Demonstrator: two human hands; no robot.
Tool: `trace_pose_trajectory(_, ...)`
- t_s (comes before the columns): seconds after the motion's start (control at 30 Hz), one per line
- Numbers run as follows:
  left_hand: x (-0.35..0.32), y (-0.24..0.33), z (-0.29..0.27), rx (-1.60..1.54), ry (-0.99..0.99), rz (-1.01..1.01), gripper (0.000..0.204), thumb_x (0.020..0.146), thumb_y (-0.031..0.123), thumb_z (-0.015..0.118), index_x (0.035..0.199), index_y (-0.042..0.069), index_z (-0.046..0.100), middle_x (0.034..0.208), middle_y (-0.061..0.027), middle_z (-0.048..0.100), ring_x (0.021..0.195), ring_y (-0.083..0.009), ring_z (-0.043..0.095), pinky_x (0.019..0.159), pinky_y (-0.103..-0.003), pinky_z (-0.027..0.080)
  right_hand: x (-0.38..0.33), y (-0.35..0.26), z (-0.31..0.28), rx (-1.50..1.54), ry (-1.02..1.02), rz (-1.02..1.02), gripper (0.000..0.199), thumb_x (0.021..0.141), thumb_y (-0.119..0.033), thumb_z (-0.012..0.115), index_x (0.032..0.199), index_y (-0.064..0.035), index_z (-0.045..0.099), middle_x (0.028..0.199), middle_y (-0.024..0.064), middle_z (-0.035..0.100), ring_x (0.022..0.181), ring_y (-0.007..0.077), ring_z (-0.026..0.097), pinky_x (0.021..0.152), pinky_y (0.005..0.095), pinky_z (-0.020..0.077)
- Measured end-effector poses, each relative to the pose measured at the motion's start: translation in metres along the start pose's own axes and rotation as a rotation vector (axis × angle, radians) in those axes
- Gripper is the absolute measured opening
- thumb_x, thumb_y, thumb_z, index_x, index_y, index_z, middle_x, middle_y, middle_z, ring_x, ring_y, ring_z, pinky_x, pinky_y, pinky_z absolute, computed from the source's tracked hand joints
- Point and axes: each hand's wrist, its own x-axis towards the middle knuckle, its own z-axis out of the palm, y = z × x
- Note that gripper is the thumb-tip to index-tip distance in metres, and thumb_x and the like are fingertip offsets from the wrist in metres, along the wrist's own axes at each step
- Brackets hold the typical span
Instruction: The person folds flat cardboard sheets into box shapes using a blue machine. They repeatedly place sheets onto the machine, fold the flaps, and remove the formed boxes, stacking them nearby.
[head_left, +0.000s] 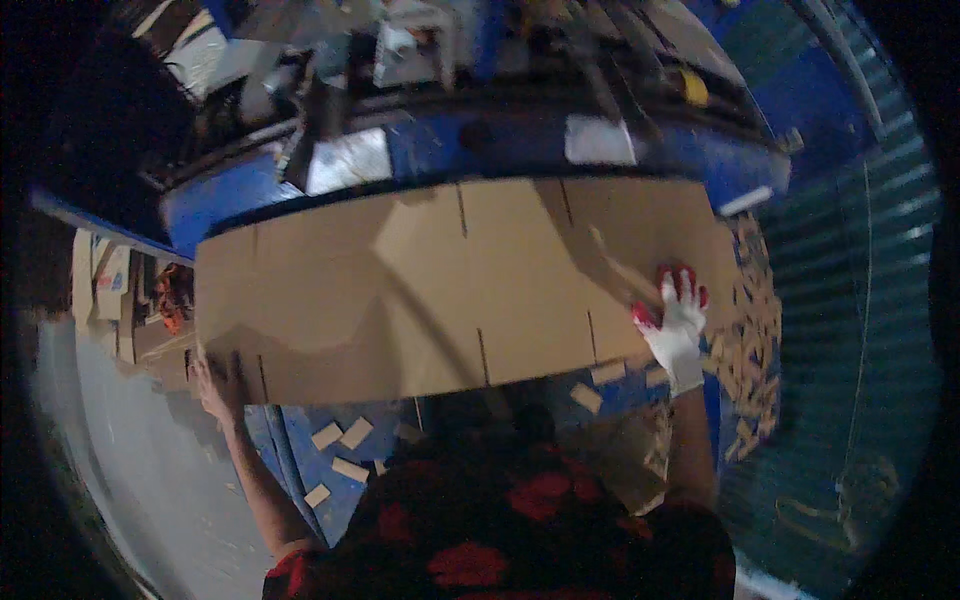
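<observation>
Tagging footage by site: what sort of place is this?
Probably a cardboard-box workshop: a large slotted brown cardboard sheet lies before what looks like a blue machine, with small rectangular tan cardboard scraps strewn around.

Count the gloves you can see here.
1: the white glove with red fingertips, on the right hand, spread over the cardboard sheet. The left hand looks bare. Blurred clutter could hide others.

Passage over the cardboard sheet (430, 300)
A hand could cross its middle, between the left hand (217, 388) at the near left corner and the right hand (680, 322) toward the right end; the blue machine (455, 148) bars the far edge, the person's torso (470, 515) the near one, and a green ridged panel (860, 300) (scraps (755, 345) piled before it) limits the right.
</observation>
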Motion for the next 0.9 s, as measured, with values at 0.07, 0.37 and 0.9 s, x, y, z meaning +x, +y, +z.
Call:
trace_pose_trajectory(0.07, 0.004, -0.034, 0.016, 0.086, 0.049, 0.148, 0.074, 0.081, 0.059, 0.061, 0.130, 0.005, 0.051, 0.125, -0.0201, 0.055, 0.116, -0.0355, 0.052, 0.098, -0.046, 0.040, -0.041, 0.008, -0.003, -0.061, -0.183, 0.103, 0.082, 0.075, -0.053, 0.067, 0.138, -0.0070, 0.042, 0.144, 0.0203, 0.036, 0.135, 0.0387, 0.030, 0.111, 0.0545, 0.0190)
trace_pose_trajectory(0.37, 0.002, -0.048, -0.001, -0.041, -0.130, -0.093, 0.077, 0.064, 0.065, 0.074, 0.103, -0.001, 0.061, 0.100, -0.0221, 0.061, 0.104, -0.0373, 0.056, 0.089, -0.047, 0.043, -0.128, 0.052, 0.027, 1.056, 0.490, 1.175, 0.074, 0.080, -0.016, 0.074, 0.139, -0.0040, 0.031, 0.128, 0.0130, 0.050, 0.117, 0.0252, 0.049, 0.096, 0.0433, 0.0421)
trace_pose_trajectory(0.9, -0.081, 0.086, -0.075, -1.264, -0.163, 0.666, 0.062, 0.071, -0.006, 0.070, 0.129, 0.005, 0.053, 0.128, -0.0138, 0.054, 0.119, -0.0265, 0.050, 0.101, -0.038, 0.041, -0.084, -0.122, -0.077, 0.588, 0.043, -0.409, 0.066, 0.073, -0.021, 0.074, 0.132, -0.0149, 0.047, 0.129, 0.0140, 0.050, 0.120, 0.0354, 0.048, 0.105, 0.0578, 0.0292)
